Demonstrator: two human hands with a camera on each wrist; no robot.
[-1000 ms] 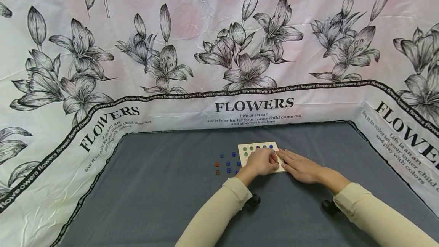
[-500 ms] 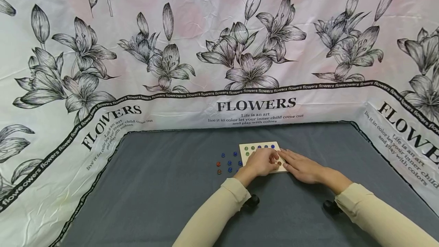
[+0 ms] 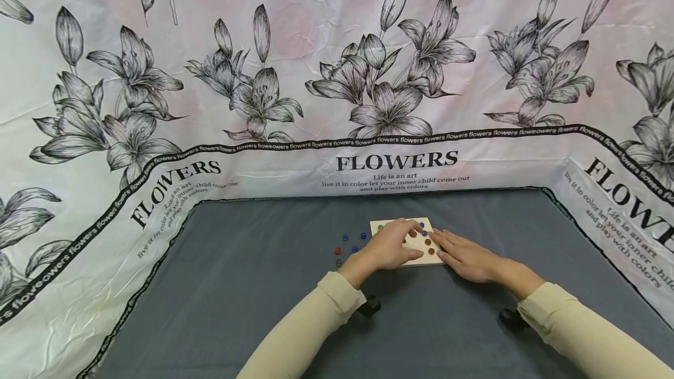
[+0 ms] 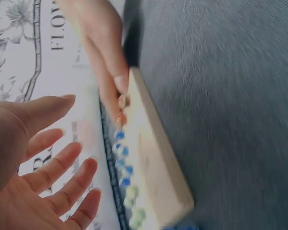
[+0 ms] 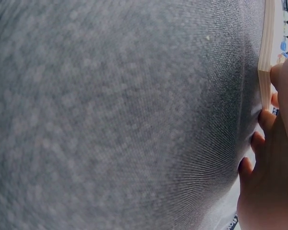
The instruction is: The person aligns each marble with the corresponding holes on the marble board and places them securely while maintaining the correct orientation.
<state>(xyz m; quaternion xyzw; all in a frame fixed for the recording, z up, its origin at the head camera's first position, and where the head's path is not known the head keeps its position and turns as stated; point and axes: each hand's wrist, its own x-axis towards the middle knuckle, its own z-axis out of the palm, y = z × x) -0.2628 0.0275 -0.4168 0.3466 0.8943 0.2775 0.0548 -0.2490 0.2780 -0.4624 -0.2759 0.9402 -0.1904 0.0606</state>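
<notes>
A pale wooden board (image 3: 419, 244) lies on the grey cloth, with small round green, blue and orange-brown pegs standing on it in rows. Above its left half hovers my left hand (image 3: 387, 248), its thumb and fingers spread and holding nothing; it covers part of the rows. In the left wrist view the palm and parted fingers (image 4: 62, 153) are bare beside the board's pegs (image 4: 122, 163). My right hand (image 3: 468, 259) lies flat with straight fingers against the board's right edge, fingertips right at the rim, as the right wrist view also shows.
Left of the board several loose blue pegs (image 3: 363, 235) and a few reddish ones (image 3: 338, 250) lie on the grey cloth (image 3: 237, 285), some partly behind the left hand. A flower-printed white curtain (image 3: 295, 104) borders the table at the back and sides.
My left thumb and fingers, closed together over the board before, have spread apart, and the hand has drawn slightly left. More pegs show on the board's right side. The right hand stays put.
</notes>
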